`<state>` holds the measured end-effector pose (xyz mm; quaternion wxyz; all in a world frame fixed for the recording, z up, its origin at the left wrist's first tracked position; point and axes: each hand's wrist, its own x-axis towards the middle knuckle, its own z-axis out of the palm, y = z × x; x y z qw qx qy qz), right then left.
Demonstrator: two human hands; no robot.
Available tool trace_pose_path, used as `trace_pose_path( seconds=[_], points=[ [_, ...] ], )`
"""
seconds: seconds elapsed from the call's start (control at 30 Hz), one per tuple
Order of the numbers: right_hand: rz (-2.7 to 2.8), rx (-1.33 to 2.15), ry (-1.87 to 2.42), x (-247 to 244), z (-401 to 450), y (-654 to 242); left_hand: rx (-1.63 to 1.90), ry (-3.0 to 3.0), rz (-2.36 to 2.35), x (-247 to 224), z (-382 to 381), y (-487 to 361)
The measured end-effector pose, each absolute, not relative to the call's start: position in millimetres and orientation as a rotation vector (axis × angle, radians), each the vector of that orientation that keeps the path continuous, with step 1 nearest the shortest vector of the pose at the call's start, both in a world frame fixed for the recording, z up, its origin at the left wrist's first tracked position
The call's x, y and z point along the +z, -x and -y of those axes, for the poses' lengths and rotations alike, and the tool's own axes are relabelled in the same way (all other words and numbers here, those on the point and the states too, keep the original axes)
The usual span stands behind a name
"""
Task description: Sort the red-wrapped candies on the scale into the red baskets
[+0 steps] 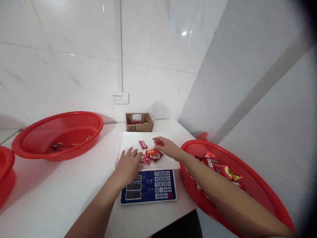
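My left hand (pixel 128 165) lies palm down at the left part of the scale's white tray (pixel 127 139), its fingers spread. Its fingertips are beside a red packet with white spots (pixel 145 160). Over the right part of the tray, my right hand (pixel 165 146) has its fingers curled round a small red packet (pixel 158 144), mostly hidden by them. Under it lie an orange-red packet (pixel 151 151) and a dark red packet (pixel 156 156), overlapping. A small red packet with a white label (pixel 143 144) lies apart, farther back on the tray.
The scale's blue keypad panel (pixel 151 195) faces me. Behind it stands a cardboard box (pixel 140 127) with packets inside. A red basket (pixel 260 172) of packets is at the right, below my forearm. Another red basket (pixel 74 115) stands left, with a third basket (pixel 6 165) at the edge.
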<state>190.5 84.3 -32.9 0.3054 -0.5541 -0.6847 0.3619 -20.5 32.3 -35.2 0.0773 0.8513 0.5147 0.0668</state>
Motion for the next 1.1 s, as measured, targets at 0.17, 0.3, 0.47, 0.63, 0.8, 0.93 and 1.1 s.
trace_pose_path(
  seconds=[0.17, 0.3, 0.47, 0.63, 0.8, 0.93, 1.1],
  points=[
    [1.788, 1.016, 1.399, -32, -83, -183, 0.213, -2.565, -1.539, -33, -32, 20],
    [1.802, 0.986, 1.395, -33, -84, -182, 0.211, -2.588, -1.541, -34, -32, 21],
    [1.953, 0.843, 1.51, -33, -81, -186, 0.218, -2.583, -1.533, -35, -32, 21],
    [2.092, 0.766, 1.561, -34, -72, -180, 0.216, -2.577, -1.523, -35, -32, 21],
    [2.129, 0.832, 1.418, -35, -66, -168, 0.216, -2.552, -1.523, -34, -31, 21],
    [2.109, 0.744, 1.473, -29, -70, -162, 0.237, -2.549, -1.52, -33, -31, 21],
    [2.092, 0.751, 1.505, -26, -86, -152, 0.245, -2.513, -1.553, -33, -32, 22]
  ],
)
